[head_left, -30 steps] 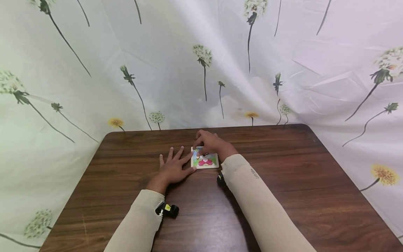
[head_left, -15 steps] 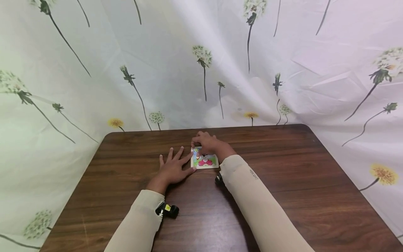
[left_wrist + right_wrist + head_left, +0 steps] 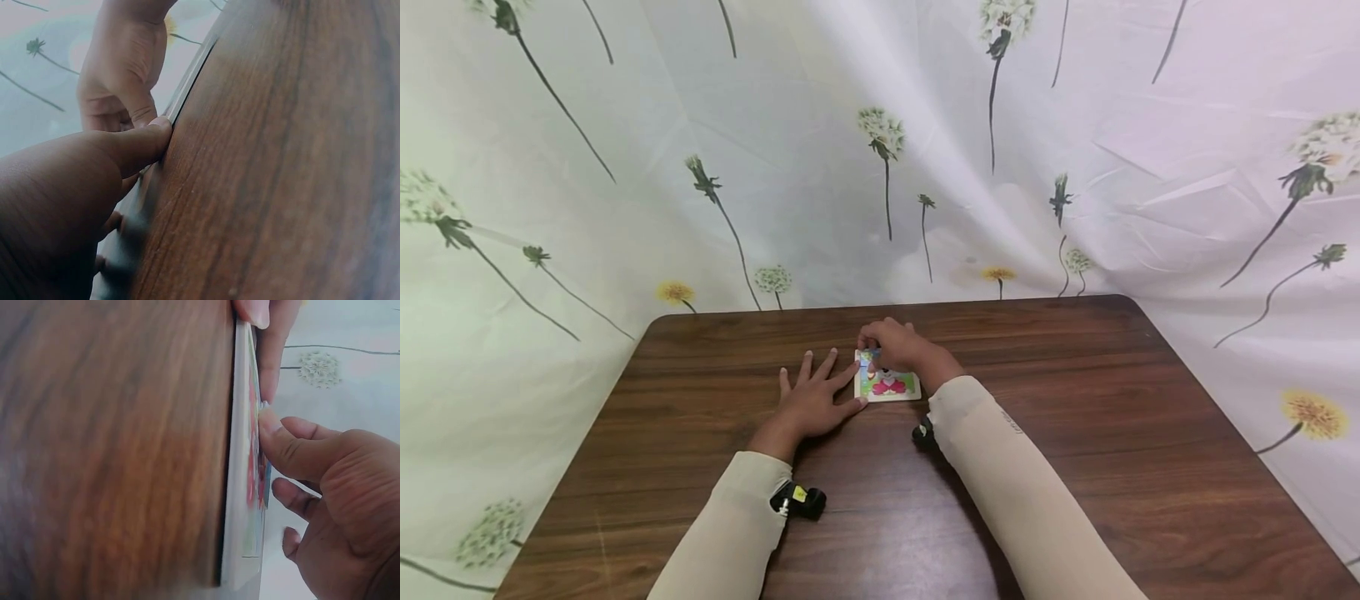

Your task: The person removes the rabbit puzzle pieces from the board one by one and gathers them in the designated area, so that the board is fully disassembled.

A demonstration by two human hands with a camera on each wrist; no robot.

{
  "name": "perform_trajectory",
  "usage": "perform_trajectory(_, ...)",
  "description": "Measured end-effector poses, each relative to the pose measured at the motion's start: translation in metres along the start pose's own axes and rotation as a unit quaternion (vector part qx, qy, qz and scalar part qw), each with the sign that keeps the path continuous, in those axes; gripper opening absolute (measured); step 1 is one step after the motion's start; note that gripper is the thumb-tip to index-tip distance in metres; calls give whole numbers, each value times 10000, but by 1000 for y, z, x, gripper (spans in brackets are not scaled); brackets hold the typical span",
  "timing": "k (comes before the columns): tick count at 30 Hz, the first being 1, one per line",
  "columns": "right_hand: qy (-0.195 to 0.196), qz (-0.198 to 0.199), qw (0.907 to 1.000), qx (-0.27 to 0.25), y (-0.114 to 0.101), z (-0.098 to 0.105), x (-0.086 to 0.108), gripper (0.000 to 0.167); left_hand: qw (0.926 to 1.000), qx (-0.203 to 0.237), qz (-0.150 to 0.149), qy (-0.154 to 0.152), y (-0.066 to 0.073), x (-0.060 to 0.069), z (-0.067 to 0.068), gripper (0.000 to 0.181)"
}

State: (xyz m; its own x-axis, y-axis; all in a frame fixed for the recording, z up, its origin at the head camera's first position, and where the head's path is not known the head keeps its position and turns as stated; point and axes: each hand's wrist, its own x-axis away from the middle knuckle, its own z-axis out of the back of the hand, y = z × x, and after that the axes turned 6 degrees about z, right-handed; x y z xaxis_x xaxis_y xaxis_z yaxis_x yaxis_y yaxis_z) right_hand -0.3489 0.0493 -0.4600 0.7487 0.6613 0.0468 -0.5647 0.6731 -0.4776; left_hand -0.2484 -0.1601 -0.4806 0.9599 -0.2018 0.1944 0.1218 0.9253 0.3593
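Observation:
A small picture puzzle (image 3: 891, 388) in a pale frame lies flat on the brown table, showing a cartoon figure in pink on green and blue. My left hand (image 3: 812, 406) lies spread to its left, thumb on the lower left corner and index finger at the left edge. Over the upper part of the picture, my right hand (image 3: 898, 346) bends down from the right. In the right wrist view its thumb and fingers pinch a thin puzzle piece (image 3: 267, 484), tilted a little off the board. The hand hides most of the piece in the head view.
The dark wood table (image 3: 1037, 433) stretches out on both sides of the puzzle. Close behind its far edge hangs a pale cloth (image 3: 820, 192) printed with dandelions. A black wrist camera (image 3: 801, 500) sits at the left cuff.
The right hand has shifted slightly down and its fingers have drawn in over the puzzle's upper left part. My left hand and the frame have stayed put.

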Motion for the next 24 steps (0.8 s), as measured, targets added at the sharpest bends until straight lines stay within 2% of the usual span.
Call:
perform_trajectory(7,-42,39,9993,-381,-3,0,3,34,10000,14,-13,35,-1,0,-1,74)
perform_trajectory(13,147,230,9990,-344,1,-2,5,32,10000,-24,6,27,-1,-2,-2,74)
perform_trajectory(24,385,569,9957,-628,9,-3,12,35,10000,-15,20,9,-2,-3,-3,74)
